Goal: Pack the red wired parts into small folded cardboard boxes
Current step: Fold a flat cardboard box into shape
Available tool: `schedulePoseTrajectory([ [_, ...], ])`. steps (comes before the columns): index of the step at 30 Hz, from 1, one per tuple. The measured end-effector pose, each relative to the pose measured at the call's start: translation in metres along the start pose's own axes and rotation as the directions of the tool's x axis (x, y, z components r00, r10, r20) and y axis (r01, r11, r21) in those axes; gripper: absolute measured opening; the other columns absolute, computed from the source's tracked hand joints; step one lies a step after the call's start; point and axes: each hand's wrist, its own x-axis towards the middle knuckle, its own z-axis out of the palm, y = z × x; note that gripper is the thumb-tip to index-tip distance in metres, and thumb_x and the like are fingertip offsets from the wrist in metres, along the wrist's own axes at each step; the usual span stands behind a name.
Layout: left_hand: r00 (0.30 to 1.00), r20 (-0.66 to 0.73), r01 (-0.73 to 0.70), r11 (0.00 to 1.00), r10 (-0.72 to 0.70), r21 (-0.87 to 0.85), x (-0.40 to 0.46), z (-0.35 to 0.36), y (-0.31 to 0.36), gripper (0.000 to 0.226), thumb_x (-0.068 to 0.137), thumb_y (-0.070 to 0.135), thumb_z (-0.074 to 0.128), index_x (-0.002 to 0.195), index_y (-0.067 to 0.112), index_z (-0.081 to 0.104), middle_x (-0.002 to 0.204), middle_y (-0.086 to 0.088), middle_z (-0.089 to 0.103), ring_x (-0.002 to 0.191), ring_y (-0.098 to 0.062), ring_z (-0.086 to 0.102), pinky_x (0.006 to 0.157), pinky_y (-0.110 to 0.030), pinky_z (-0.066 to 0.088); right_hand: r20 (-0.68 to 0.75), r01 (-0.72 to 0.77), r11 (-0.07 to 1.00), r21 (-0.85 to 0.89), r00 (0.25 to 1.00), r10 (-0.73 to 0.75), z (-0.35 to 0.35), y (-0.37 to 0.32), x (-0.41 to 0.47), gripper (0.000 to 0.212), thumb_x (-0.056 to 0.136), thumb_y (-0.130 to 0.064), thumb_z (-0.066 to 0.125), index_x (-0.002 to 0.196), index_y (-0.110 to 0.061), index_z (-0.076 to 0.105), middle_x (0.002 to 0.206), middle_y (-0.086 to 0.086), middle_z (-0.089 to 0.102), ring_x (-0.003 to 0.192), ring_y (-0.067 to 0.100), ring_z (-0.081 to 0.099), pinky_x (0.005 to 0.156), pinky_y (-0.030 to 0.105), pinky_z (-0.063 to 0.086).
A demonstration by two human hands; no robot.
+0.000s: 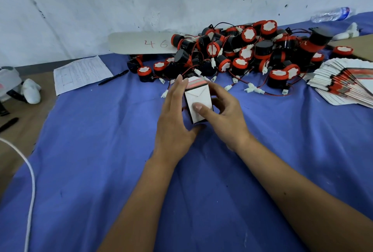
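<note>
Blue cloth (101,150), both hands gripping small box (198,102), contents hidden, far parts pile (242,49) tangled.

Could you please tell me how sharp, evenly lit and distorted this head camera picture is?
Head view: soft, even light with faint shadows on the blue cloth; wide-angle bending curves the table edge and stretches the forearms; the hands and small white folded cardboard box are fairly sharp, while the pile of red and black wired parts and clear plastic bottle look softer.
</note>
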Motion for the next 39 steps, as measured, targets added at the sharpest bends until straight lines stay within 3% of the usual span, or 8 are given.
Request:
schedulePoseTrajectory([
  [9,0.994,-0.053,-0.085,0.978,0.097,0.19,0.001,0.001,0.003,0.076,0.079,0.026,0.087,0.146,0.023,0.051,0.151,0.009,0.051,0.143,-0.012,0.044,0.114,-0.038,0.041,-0.039,-0.014,1.0,-0.017,0.999,0.013,0.004,0.004,0.0,0.042,0.089,-0.01,0.073,0.128,-0.023,0.066,0.118,-0.011,0.072,0.109,0.012,0.066,0.092,0.037,0.056],
  [13,0.994,-0.069,-0.074,0.979,0.088,0.192,0.0,-0.003,0.002,0.079,0.077,0.027,0.088,0.145,0.03,0.049,0.149,0.019,0.048,0.14,-0.01,0.045,0.11,-0.022,0.04,0.067,-0.129,0.988,0.087,0.99,0.123,0.002,0.005,0.002,0.043,0.091,-0.013,0.072,0.131,-0.023,0.062,0.121,-0.009,0.071,0.115,0.016,0.064,0.09,0.033,0.058],
  [19,0.991,-0.075,-0.092,0.975,0.11,0.204,0.001,-0.001,0.002,0.078,0.078,0.028,0.089,0.145,0.027,0.05,0.15,0.014,0.049,0.14,-0.01,0.045,0.109,-0.035,0.046,0.011,-0.151,0.982,0.113,0.989,0.151,0.002,0.005,0.003,0.039,0.088,-0.011,0.076,0.124,-0.023,0.066,0.116,-0.006,0.073,0.109,0.02,0.068,0.087,0.036,0.06],
  [23,0.996,-0.076,-0.039,0.986,0.052,0.159,0.0,-0.002,0.0,0.085,0.073,0.032,0.091,0.147,0.026,0.048,0.149,0.017,0.049,0.136,-0.009,0.046,0.105,-0.035,0.05,0.172,-0.291,0.914,0.283,0.953,0.251,-0.007,0.003,0.006,0.049,0.079,-0.015,0.077,0.126,-0.019,0.064,0.119,0.01,0.071,0.109,0.032,0.069,0.083,0.044,0.06],
  [31,0.996,-0.038,-0.072,0.982,0.08,0.173,0.0,-0.003,0.003,0.081,0.074,0.038,0.085,0.146,0.03,0.049,0.147,0.019,0.051,0.134,-0.009,0.046,0.105,-0.039,0.048,0.043,-0.22,0.97,0.103,0.975,0.217,0.0,0.006,0.003,0.035,0.092,-0.006,0.066,0.121,-0.025,0.063,0.11,-0.003,0.074,0.102,0.018,0.07,0.08,0.039,0.061],
  [35,0.997,-0.073,0.004,0.994,0.004,0.113,0.0,-0.005,0.0,0.088,0.07,0.03,0.088,0.143,0.041,0.041,0.136,0.037,0.044,0.126,0.003,0.045,0.098,-0.014,0.044,0.213,-0.3,0.911,0.284,0.946,0.246,-0.01,-0.001,0.005,0.042,0.086,-0.014,0.071,0.127,-0.016,0.063,0.116,0.014,0.072,0.103,0.028,0.07,0.082,0.038,0.059],
  [37,0.997,-0.061,0.06,0.991,-0.053,0.119,0.0,-0.005,-0.006,0.091,0.068,0.03,0.092,0.144,0.036,0.041,0.136,0.03,0.047,0.124,-0.002,0.047,0.096,-0.009,0.041,0.238,-0.291,0.91,0.297,0.945,0.224,-0.014,-0.007,0.006,0.038,0.086,-0.016,0.072,0.123,-0.013,0.064,0.104,0.017,0.072,0.09,0.026,0.07,0.074,0.035,0.057],
  [39,0.995,0.011,0.1,0.983,-0.103,0.152,0.0,-0.004,-0.012,0.095,0.067,0.03,0.096,0.147,0.023,0.044,0.149,0.012,0.046,0.134,-0.013,0.044,0.107,-0.02,0.04,0.133,-0.085,0.996,0.037,0.988,0.08,-0.013,-0.009,0.004,0.031,0.087,-0.011,0.074,0.116,-0.016,0.067,0.089,0.009,0.073,0.076,0.016,0.067,0.066,0.027,0.052],
])
